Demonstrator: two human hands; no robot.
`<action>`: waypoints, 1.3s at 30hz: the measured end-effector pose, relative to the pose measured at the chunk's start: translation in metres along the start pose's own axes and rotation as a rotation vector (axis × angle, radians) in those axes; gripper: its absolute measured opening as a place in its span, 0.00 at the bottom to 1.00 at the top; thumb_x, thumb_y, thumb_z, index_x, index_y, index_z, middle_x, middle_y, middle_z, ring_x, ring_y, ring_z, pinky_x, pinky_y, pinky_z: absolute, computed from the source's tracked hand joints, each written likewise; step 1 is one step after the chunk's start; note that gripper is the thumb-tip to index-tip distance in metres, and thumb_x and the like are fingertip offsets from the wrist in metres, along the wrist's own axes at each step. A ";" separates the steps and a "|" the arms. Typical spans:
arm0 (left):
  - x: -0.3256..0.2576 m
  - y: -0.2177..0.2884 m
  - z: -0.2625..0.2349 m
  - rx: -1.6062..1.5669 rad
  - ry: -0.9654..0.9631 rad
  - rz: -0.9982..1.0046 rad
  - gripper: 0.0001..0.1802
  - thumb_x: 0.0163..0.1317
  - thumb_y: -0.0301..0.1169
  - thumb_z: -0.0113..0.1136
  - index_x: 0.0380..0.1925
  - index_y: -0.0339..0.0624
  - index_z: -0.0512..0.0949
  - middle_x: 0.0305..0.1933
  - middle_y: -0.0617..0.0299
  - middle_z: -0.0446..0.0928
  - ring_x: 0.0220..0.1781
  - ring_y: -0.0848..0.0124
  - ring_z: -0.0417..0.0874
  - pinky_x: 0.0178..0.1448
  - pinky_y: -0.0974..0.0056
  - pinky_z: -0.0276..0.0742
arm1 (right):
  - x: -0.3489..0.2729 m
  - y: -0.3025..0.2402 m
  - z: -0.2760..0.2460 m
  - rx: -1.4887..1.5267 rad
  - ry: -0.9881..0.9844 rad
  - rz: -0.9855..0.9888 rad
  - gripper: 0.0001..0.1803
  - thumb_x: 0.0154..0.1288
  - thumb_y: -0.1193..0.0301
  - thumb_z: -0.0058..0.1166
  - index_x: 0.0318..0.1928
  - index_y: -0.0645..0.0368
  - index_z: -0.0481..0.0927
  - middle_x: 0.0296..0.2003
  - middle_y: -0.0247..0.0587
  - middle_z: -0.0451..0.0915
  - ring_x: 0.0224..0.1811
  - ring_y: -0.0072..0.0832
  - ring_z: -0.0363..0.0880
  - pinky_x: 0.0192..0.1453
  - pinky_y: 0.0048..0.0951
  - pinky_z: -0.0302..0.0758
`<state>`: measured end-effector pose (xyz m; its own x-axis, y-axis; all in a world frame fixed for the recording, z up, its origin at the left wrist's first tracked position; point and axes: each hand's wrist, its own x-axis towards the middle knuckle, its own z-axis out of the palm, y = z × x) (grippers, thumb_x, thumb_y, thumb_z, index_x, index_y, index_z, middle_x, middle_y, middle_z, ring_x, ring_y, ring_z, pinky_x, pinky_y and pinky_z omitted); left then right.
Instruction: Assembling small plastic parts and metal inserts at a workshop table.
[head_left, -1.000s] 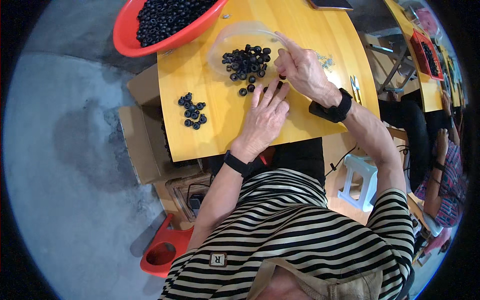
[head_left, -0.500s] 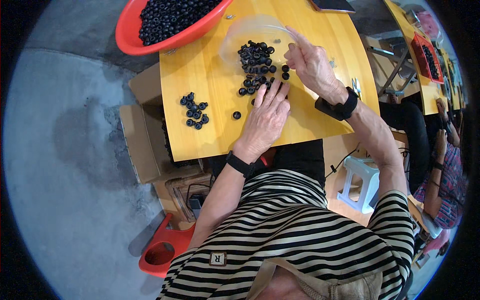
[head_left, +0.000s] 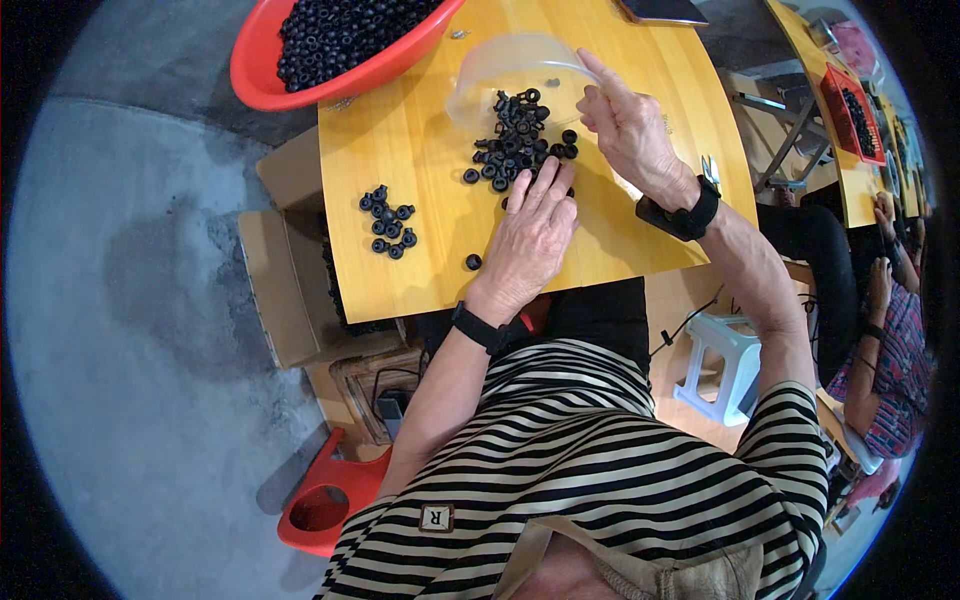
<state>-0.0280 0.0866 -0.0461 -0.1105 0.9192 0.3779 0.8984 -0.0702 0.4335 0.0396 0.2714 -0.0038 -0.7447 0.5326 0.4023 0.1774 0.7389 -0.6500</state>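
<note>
Compared with half a second ago, a lone black fitting (head_left: 473, 262) sits closer to the person's edge of the yellow surface (head_left: 430, 285), and the translucent bowl (head_left: 505, 58) has shifted slightly toward 3 o'clock along with the right hand (head_left: 632, 135). That hand holds the bowl by its right side, index finger stretched along the rim and the other fingers curled in, probably to keep it tipped with its mouth toward the person so that the contents can slide out. Before that mouth lies the pile of small black fittings (head_left: 515, 145). The left hand (head_left: 530, 225) rests palm down at 6 o'clock of the pile, fingers extended and only narrowly parted, seemingly as a low fence against the rolling pieces. Their tips meet the pile's near edge, with most fittings at 11 to 12 o'clock from them; whether anything is trapped underneath, I cannot tell. From the left hand, the lone fitting is at 8 o'clock, while a separate cluster of black fittings (head_left: 388, 220) lies well apart at 9 o'clock, perhaps placed there to stay unmixed. Farther off, at 10 to 11 o'clock, a red basin (head_left: 262, 85) holds many more.
</note>
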 end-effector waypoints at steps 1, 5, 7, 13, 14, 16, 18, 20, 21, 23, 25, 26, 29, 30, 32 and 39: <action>0.000 0.001 0.000 0.000 0.000 0.001 0.08 0.61 0.27 0.57 0.38 0.36 0.71 0.66 0.48 0.66 0.74 0.51 0.59 0.74 0.45 0.50 | 0.000 0.000 0.000 -0.006 0.014 0.010 0.24 0.67 0.76 0.49 0.63 0.62 0.67 0.23 0.53 0.81 0.26 0.46 0.83 0.33 0.40 0.81; 0.002 0.003 -0.002 -0.022 0.038 -0.008 0.07 0.61 0.25 0.55 0.36 0.35 0.70 0.63 0.46 0.69 0.72 0.52 0.62 0.73 0.46 0.54 | -0.002 0.000 -0.001 -0.020 0.034 -0.080 0.24 0.67 0.76 0.50 0.64 0.61 0.67 0.23 0.55 0.80 0.26 0.46 0.83 0.31 0.41 0.79; 0.002 0.003 -0.003 -0.019 0.039 -0.007 0.07 0.60 0.25 0.55 0.36 0.35 0.70 0.63 0.46 0.69 0.72 0.52 0.62 0.73 0.46 0.54 | 0.000 -0.002 -0.002 -0.003 0.027 -0.005 0.25 0.67 0.77 0.50 0.64 0.61 0.67 0.22 0.56 0.79 0.25 0.47 0.82 0.30 0.43 0.78; 0.002 0.002 -0.003 -0.034 0.040 -0.001 0.07 0.60 0.25 0.56 0.36 0.35 0.69 0.63 0.44 0.68 0.72 0.51 0.62 0.73 0.47 0.54 | -0.001 -0.006 -0.006 -0.045 0.041 -0.043 0.25 0.67 0.77 0.49 0.65 0.61 0.66 0.22 0.57 0.78 0.25 0.49 0.81 0.30 0.43 0.76; 0.002 0.003 -0.004 -0.032 0.035 -0.003 0.08 0.61 0.25 0.55 0.36 0.34 0.69 0.64 0.44 0.68 0.72 0.50 0.62 0.73 0.47 0.54 | -0.001 -0.008 -0.006 -0.046 0.043 -0.046 0.25 0.67 0.77 0.49 0.65 0.61 0.66 0.22 0.57 0.78 0.25 0.49 0.81 0.30 0.43 0.76; 0.002 0.003 -0.005 -0.029 0.032 -0.002 0.08 0.61 0.25 0.55 0.36 0.34 0.69 0.64 0.44 0.68 0.72 0.50 0.62 0.73 0.47 0.54 | -0.001 -0.010 -0.005 0.037 0.076 -0.104 0.25 0.68 0.77 0.48 0.65 0.60 0.66 0.24 0.59 0.78 0.26 0.51 0.81 0.30 0.44 0.76; 0.002 0.001 -0.004 -0.045 0.012 -0.003 0.08 0.61 0.25 0.56 0.37 0.34 0.70 0.66 0.45 0.65 0.72 0.49 0.60 0.73 0.45 0.54 | -0.001 -0.009 -0.007 0.014 0.034 -0.066 0.25 0.68 0.77 0.48 0.65 0.60 0.66 0.25 0.60 0.79 0.27 0.51 0.81 0.32 0.44 0.77; 0.001 0.002 -0.003 -0.051 0.014 -0.006 0.08 0.61 0.25 0.56 0.37 0.34 0.70 0.66 0.46 0.65 0.72 0.49 0.60 0.73 0.46 0.55 | -0.001 -0.008 -0.007 -0.008 -0.008 -0.028 0.26 0.68 0.77 0.48 0.66 0.60 0.66 0.27 0.61 0.79 0.29 0.52 0.81 0.33 0.44 0.77; 0.001 0.002 -0.002 -0.056 0.015 -0.013 0.08 0.61 0.25 0.56 0.37 0.34 0.70 0.67 0.46 0.65 0.72 0.49 0.60 0.73 0.46 0.55 | -0.001 -0.007 -0.006 -0.010 0.013 -0.044 0.26 0.67 0.77 0.49 0.66 0.60 0.66 0.27 0.60 0.79 0.29 0.52 0.82 0.33 0.43 0.78; 0.002 0.002 -0.003 -0.054 0.014 -0.013 0.08 0.61 0.25 0.57 0.37 0.34 0.70 0.67 0.46 0.65 0.72 0.48 0.60 0.73 0.46 0.55 | -0.001 -0.008 -0.007 -0.011 0.035 -0.061 0.26 0.67 0.77 0.49 0.66 0.60 0.66 0.27 0.60 0.80 0.30 0.52 0.82 0.34 0.42 0.78; 0.001 0.003 -0.004 -0.050 0.013 -0.013 0.08 0.60 0.25 0.57 0.37 0.34 0.70 0.67 0.46 0.64 0.72 0.48 0.60 0.73 0.46 0.55 | -0.001 -0.012 -0.011 -0.019 0.019 -0.046 0.26 0.67 0.77 0.49 0.65 0.60 0.66 0.29 0.60 0.80 0.31 0.51 0.82 0.35 0.41 0.79; 0.001 0.002 -0.004 -0.049 0.014 -0.011 0.08 0.60 0.24 0.56 0.37 0.34 0.70 0.67 0.46 0.64 0.72 0.48 0.60 0.73 0.46 0.55 | -0.001 -0.012 -0.010 -0.020 0.019 -0.046 0.26 0.67 0.77 0.49 0.65 0.60 0.66 0.29 0.60 0.80 0.31 0.51 0.82 0.35 0.41 0.79; 0.001 0.003 -0.004 -0.055 0.018 -0.013 0.08 0.60 0.24 0.56 0.37 0.34 0.70 0.68 0.46 0.64 0.72 0.48 0.60 0.73 0.45 0.55 | -0.003 -0.010 -0.007 0.023 0.070 -0.105 0.26 0.67 0.77 0.49 0.66 0.59 0.66 0.30 0.60 0.80 0.32 0.51 0.82 0.35 0.41 0.79; 0.001 0.003 -0.003 -0.063 0.019 -0.016 0.08 0.60 0.24 0.56 0.37 0.34 0.70 0.68 0.46 0.64 0.72 0.48 0.60 0.73 0.45 0.55 | -0.003 -0.008 -0.007 0.029 0.064 -0.093 0.26 0.68 0.77 0.49 0.66 0.58 0.66 0.31 0.61 0.80 0.32 0.50 0.83 0.35 0.41 0.79; 0.002 0.002 -0.003 -0.062 0.021 -0.014 0.08 0.60 0.24 0.56 0.37 0.34 0.70 0.68 0.46 0.64 0.72 0.48 0.60 0.73 0.45 0.55 | -0.004 -0.005 -0.007 0.036 0.059 -0.082 0.27 0.68 0.77 0.50 0.67 0.57 0.66 0.31 0.61 0.80 0.33 0.50 0.83 0.35 0.41 0.79; 0.002 0.000 -0.003 -0.072 0.031 -0.020 0.08 0.60 0.25 0.57 0.38 0.33 0.71 0.68 0.47 0.64 0.72 0.49 0.60 0.72 0.45 0.55 | 0.002 -0.004 -0.007 -0.036 0.048 -0.065 0.26 0.68 0.75 0.50 0.67 0.57 0.66 0.28 0.59 0.80 0.29 0.51 0.82 0.33 0.42 0.78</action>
<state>-0.0294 0.0878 -0.0429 -0.1425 0.9084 0.3931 0.8631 -0.0803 0.4986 0.0423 0.2720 0.0040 -0.7236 0.5016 0.4740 0.1533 0.7865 -0.5983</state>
